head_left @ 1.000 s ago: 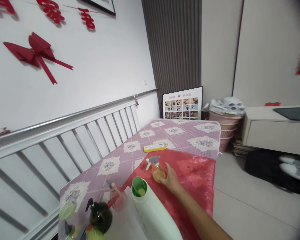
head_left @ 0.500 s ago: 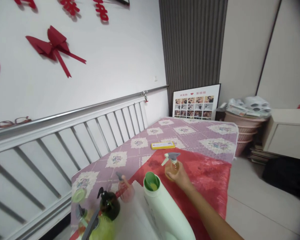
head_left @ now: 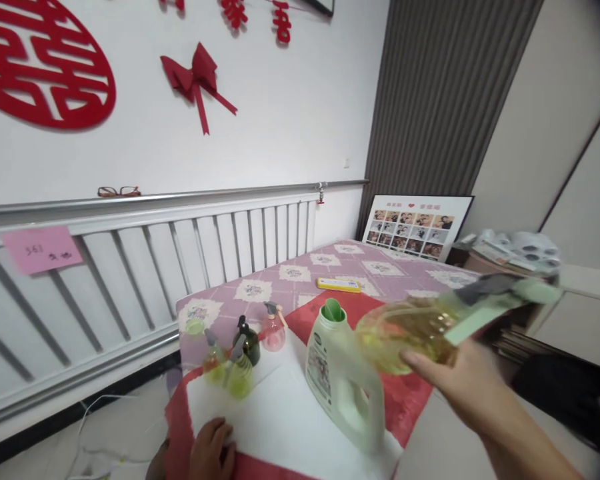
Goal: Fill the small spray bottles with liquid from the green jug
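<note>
My right hand grips a clear spray bottle of yellowish liquid, tilted on its side with its grey-and-pale-green spray head to the right, blurred. Just left of it a pale green detergent jug stands upright, a green piece in its mouth. Holding nothing, my left hand rests at the near edge of the white sheet. Beyond it stand a pink spray bottle, a dark green bottle, a yellow-green bottle and another small bottle.
A red cloth lies over the purple patterned tablecloth. Toward the back is a yellow flat box, and a pale green lid lies at the left. A white radiator runs along the wall. Stacked baskets stand at the right.
My right hand has lifted the spray bottle off the red cloth, moved it right and toward me, and tipped it over. The view has turned left, and my left hand has come into sight.
</note>
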The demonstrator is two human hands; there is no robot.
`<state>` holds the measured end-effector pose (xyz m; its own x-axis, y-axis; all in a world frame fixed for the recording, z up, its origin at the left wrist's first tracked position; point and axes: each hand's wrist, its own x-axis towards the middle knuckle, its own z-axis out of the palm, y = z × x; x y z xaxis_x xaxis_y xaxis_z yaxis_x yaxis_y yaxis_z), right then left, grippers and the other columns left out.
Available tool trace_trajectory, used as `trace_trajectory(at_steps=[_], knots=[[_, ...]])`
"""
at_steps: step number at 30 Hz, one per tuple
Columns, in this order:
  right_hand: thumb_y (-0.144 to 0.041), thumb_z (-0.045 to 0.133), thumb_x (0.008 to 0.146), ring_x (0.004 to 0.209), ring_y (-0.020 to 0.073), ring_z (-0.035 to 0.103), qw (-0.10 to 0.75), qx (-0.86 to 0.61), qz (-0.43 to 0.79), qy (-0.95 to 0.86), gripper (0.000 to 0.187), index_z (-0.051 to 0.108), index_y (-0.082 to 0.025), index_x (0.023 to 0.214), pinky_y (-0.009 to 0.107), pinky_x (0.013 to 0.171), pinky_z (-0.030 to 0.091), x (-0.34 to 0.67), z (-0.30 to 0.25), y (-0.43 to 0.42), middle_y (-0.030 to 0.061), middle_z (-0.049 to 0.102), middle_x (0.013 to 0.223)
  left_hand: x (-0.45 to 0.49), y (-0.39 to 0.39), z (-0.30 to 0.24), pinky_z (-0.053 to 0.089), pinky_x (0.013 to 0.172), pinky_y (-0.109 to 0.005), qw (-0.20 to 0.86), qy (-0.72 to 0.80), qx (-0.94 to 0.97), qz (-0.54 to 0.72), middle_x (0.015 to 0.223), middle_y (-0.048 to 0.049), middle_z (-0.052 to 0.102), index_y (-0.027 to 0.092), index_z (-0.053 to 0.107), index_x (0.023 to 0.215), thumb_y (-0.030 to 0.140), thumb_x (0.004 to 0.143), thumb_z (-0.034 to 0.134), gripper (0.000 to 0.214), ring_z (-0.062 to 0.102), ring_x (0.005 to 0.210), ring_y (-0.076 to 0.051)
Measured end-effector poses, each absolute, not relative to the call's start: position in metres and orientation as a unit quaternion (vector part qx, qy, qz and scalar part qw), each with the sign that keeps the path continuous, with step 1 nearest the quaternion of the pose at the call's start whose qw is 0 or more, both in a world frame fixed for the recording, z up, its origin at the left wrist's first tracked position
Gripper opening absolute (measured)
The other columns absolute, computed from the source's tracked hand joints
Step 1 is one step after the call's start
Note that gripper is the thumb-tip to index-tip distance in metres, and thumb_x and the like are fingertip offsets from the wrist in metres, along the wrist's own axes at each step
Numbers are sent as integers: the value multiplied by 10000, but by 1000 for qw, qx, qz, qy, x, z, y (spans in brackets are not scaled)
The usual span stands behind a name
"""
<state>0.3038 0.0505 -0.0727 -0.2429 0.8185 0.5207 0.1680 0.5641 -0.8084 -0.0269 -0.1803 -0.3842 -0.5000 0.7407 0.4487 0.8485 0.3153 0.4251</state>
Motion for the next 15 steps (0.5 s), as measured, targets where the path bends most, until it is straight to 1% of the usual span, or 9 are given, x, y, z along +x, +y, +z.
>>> trace_trajectory(at_steps=[2,3,4,6,8,11,13,15], knots=[[-416,751,623,939,285,690,421,-303,424,-742,579,534,-222,1124,430,812,563,286,-90,20,138,691,1107,-23,-181,-380,530,897,-415,76,-814,-475,-325,1096,-103,678,185,693,975,248,775,537,261,635,1036,-250],[-390,743,637,980,280,676,385,-289,457,-748,602,505,-215,1161,435,861,543,274,-104,6,139,676,1141,-20,-182,-376,519,913,-430,73,-815,-470,-330,1104,-113,670,173,687,983,248,783,521,270,625,1050,-255],[-371,743,626,985,277,673,367,-281,473,-750,638,477,-210,1183,436,879,532,262,-119,-7,133,678,1131,-18,-182,-372,506,933,-439,71,-815,-467,-336,1113,-118,661,166,681,991,235,793,501,277,615,1065,-253],[-329,734,602,1015,283,656,331,-293,473,-763,651,468,-203,1183,444,924,499,238,-151,-31,126,671,1138,-14,-184,-365,494,949,-454,68,-810,-468,-347,1120,-121,651,168,674,994,220,792,495,276,608,1071,-254],[-256,702,589,1088,292,619,314,-327,469,-758,680,448,-199,1217,449,968,461,216,-183,-51,124,655,1169,-11,-188,-360,491,954,-469,70,-800,-473,-362,1129,-121,643,177,670,1001,205,784,500,278,603,1078,-257],[-246,668,574,1104,298,606,303,-366,478,-739,695,428,-166,1220,447,999,427,193,-220,-71,138,652,1152,1,-195,-357,474,988,-472,63,-776,-495,-387,1198,-120,610,193,636,1093,206,780,517,335,568,1148,-259],[-270,659,581,1106,298,603,303,-386,484,-725,706,405,-152,1230,438,999,423,183,-237,-79,150,639,1160,18,-199,-356,442,1032,-452,35,-757,-516,-399,1283,-123,562,196,573,1202,225,773,547,431,511,1229,-256],[-279,663,579,1094,294,606,308,-401,488,-712,731,384,-146,1241,423,983,435,175,-248,-83,155,628,1168,38,-198,-355,389,1078,-462,-11,-753,-522,-400,1371,-148,492,165,487,1299,230,723,595,589,431,1305,-280]])
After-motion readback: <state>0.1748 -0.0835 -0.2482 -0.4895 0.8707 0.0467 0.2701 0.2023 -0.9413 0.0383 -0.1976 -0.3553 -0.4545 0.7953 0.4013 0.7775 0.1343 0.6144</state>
